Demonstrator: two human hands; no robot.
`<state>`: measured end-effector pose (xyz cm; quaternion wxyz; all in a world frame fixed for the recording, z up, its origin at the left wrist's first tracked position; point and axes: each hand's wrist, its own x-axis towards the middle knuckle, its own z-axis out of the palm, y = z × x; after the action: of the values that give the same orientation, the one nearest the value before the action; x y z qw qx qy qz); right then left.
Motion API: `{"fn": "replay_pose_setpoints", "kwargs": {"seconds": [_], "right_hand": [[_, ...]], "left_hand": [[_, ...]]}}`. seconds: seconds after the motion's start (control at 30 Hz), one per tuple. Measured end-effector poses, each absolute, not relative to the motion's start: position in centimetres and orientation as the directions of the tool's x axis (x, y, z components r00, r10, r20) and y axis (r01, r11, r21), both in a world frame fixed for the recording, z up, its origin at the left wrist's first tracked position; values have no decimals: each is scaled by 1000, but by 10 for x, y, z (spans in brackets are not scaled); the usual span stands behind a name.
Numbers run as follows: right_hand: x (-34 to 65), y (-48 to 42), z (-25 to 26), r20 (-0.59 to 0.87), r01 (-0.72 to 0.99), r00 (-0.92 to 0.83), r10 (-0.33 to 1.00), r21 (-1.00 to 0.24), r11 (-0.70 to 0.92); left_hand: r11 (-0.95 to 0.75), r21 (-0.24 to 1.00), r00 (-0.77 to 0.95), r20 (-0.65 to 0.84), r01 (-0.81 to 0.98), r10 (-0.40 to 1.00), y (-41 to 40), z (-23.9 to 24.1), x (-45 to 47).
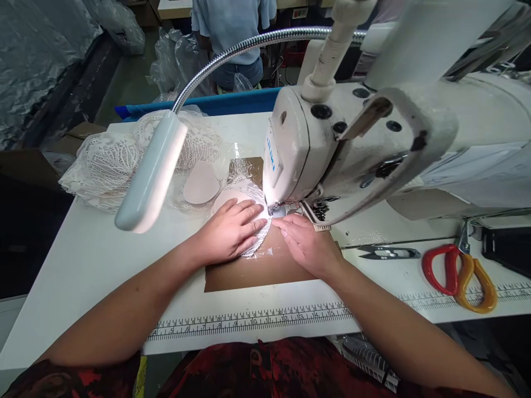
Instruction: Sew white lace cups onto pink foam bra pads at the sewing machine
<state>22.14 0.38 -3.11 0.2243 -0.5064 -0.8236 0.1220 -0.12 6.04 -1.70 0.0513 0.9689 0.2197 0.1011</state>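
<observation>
My left hand [232,229] lies flat, fingers spread, on a white lace-covered padded cup [244,194] at the needle of a white sewing machine [315,149]. My right hand [305,243] rests on the brown plate [265,268] beside the presser foot [277,210], its fingertips pinching the lace edge. The needle itself is hidden in the glare of the lamp.
A gooseneck lamp [151,171] hangs over the table's left. A pile of white lace [108,160] and a loose cup pad [201,182] lie behind. Thread snips [388,254] and red-and-orange scissors [458,273] lie right. A person in a blue shirt [232,27] stands beyond the table.
</observation>
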Motion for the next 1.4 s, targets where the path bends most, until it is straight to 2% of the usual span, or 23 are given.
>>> {"fn": "replay_pose_setpoints", "kwargs": {"seconds": [0.13, 0.37, 0.73, 1.03, 1.2, 1.4], "right_hand": [[221, 3, -31, 241, 793, -382, 892, -410, 450], [222, 3, -33, 257, 784, -404, 878, -397, 476], [217, -1, -26, 203, 828, -440, 875, -285, 482], [219, -1, -28, 230, 823, -446, 865, -276, 497], [220, 0, -29, 225, 807, -479, 849, -268, 526], [218, -1, -29, 245, 842, -394, 886, -291, 455]], "left_hand": [[-902, 224, 889, 198, 370, 413, 56, -13, -1], [-857, 337, 854, 218, 389, 473, 51, -11, -1], [-865, 267, 845, 225, 426, 485, 52, -13, 5], [-810, 357, 787, 252, 466, 564, 54, -19, 9], [-808, 418, 825, 201, 416, 529, 54, -16, 4], [-848, 385, 875, 171, 363, 452, 55, -15, 0]]}}
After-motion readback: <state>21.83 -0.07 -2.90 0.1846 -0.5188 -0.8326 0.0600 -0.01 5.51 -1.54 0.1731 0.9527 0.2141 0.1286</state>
